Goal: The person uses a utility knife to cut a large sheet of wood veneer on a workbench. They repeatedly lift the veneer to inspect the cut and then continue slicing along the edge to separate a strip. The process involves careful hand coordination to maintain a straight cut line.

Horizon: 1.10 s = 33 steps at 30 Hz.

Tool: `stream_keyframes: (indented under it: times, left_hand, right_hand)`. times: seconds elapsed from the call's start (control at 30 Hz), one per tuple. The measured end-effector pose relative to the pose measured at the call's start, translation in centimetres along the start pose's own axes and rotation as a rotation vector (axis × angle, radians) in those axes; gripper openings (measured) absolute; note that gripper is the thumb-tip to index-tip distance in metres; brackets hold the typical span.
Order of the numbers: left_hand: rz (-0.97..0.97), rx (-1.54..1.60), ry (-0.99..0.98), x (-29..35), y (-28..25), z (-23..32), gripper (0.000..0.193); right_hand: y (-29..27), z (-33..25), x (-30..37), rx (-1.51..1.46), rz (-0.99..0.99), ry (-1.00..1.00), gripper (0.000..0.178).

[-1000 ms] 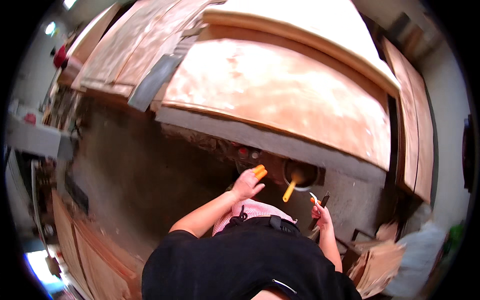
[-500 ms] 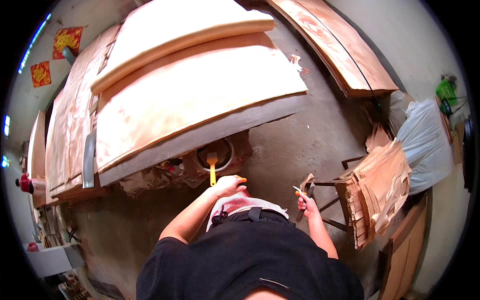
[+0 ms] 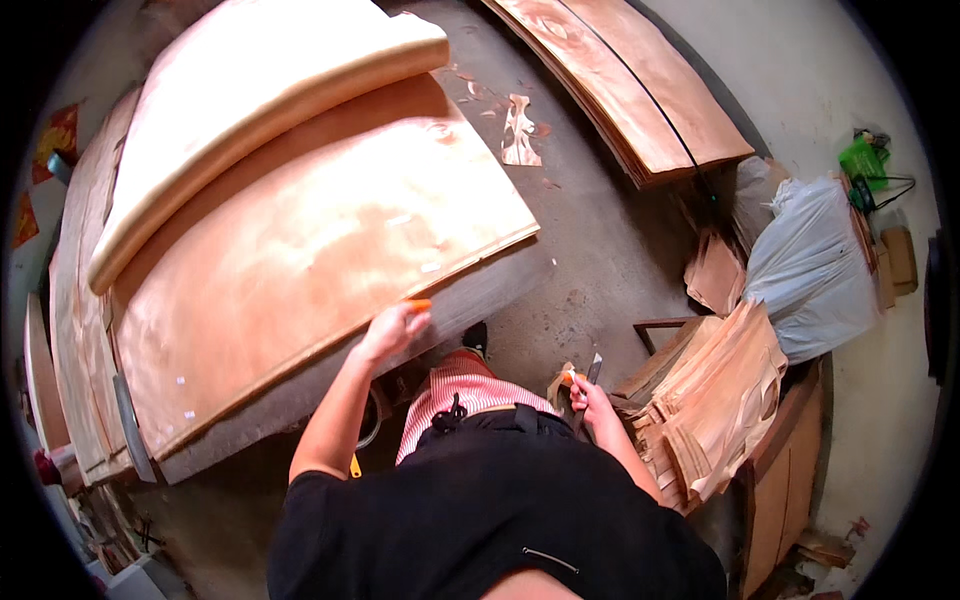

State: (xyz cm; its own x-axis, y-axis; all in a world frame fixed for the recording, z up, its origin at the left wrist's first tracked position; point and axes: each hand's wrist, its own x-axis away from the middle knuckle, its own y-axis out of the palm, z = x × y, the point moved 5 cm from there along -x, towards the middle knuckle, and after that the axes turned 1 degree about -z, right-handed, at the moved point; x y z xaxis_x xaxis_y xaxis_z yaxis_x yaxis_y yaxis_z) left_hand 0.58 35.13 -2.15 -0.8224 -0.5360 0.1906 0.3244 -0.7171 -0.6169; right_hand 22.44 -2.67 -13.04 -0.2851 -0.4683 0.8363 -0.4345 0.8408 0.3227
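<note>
Orange piece [image 3: 419, 304] at left hand [image 3: 392, 332], its shape hard to tell

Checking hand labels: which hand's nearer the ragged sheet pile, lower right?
Right. Right hand is just left of the sheet pile; left hand is farther left, by the near edge of the large stack.

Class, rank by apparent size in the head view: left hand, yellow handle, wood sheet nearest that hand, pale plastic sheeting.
1. Wood sheet
2. Pale plastic sheeting
3. Left hand
4. Yellow handle, visible part
</note>
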Motion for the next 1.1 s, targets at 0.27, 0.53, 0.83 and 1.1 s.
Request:
stream_keyframes:
  times: [0.27,0.53,0.83,1.1]
  left_hand:
    - [-0.037,-0.133,0.090,-18.7,-5.7,2.8,0.037]
    - [0.061,-0.194,0.052,-25.6,-10.8,1.5,0.035]
    - [0.659,-0.764,-0.086,-32.9,-29.7,-2.0,0.059]
    - [0.607,-0.825,-0.378,-42.7,-33.7,-8.7,0.073]
  right_hand:
    - [5.6,-13.1,-4.2,0.108,0.012,-0.136,0.017]
    - [15.7,-21.7,-9.2,0.367,-0.181,-0.104,0.021]
    - [22.7,-26.9,-14.8,0.428,-0.299,0.040,0.016]
    - [24.2,-29.6,-19.2,0.332,-0.297,0.054,0.019]
